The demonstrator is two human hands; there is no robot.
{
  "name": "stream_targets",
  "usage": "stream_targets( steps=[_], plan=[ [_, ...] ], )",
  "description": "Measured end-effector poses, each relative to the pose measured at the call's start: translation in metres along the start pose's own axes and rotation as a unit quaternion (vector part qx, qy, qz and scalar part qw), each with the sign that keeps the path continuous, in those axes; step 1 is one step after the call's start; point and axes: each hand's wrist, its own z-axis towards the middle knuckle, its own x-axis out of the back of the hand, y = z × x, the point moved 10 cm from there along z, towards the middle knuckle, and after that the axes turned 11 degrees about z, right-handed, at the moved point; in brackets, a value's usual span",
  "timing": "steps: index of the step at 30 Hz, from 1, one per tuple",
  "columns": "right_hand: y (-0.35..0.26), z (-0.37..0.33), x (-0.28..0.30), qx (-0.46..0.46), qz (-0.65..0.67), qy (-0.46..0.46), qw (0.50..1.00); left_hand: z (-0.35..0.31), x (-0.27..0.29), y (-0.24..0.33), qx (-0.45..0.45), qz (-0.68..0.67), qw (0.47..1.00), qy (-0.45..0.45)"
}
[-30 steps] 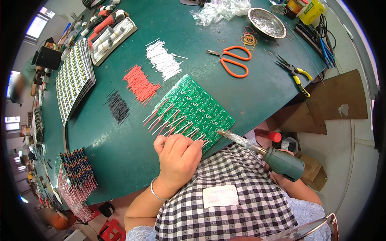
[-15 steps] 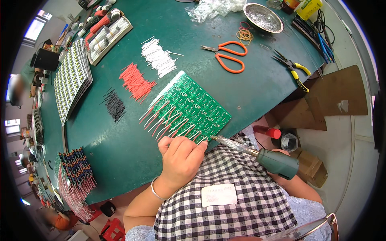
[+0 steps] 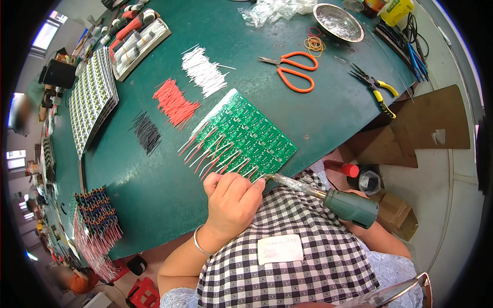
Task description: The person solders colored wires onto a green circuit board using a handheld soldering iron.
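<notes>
Soldering iron (image 3: 339,201) shifted nearer left fingers (image 3: 250,197); green table (image 3: 164,205), windows (image 3: 49,31) leftward.

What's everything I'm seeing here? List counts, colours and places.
Circuit board: one, green, centre
Board wires: many, red and white, board's near-left edge
Wire piles: three, black, red, white, upper left of board
Scissors: one, orange-handled, above board
Pliers: one, yellow-handled, right
Dish: one, silver, upper right
Plastic wrap: clear, top
Tray: one, pale, upper left
Panels: stacked, uncountable, pale, left
Wired parts: many, blue-orange, lower left
Tool: one, green, lower right
Apron: one, black-white, bottom
Left hand: one, bare, at wires
Right hand: one, bare, behind tool
</notes>
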Motion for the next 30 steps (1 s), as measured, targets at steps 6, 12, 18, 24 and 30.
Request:
stream_targets(
  steps=[6, 12, 18, 24, 30],
  plan=[
    [0.003, 0.001, 0.003, 0.013, -0.021, -0.014, 1.0, 0.001, -0.003, 0.001, 0.003, 0.008, 1.0, -0.007],
    [0.033, -0.005, 0.008, -0.129, 0.215, 0.066, 0.966, 0.002, -0.001, -0.001, 0.003, 0.002, 1.0, -0.005],
    [0.035, 0.0, 0.001, -0.128, 0.253, 0.056, 0.957, 0.0, -0.002, -0.001, 0.008, 0.008, 1.0, -0.007],
    [0.034, 0.004, -0.002, -0.109, 0.234, 0.054, 0.965, -0.001, -0.002, 0.001, 0.006, 0.009, 1.0, -0.008],
    [0.034, 0.007, 0.0, -0.109, 0.256, 0.084, 0.957, -0.001, -0.002, 0.0, 0.01, 0.016, 1.0, -0.004]
  ],
)
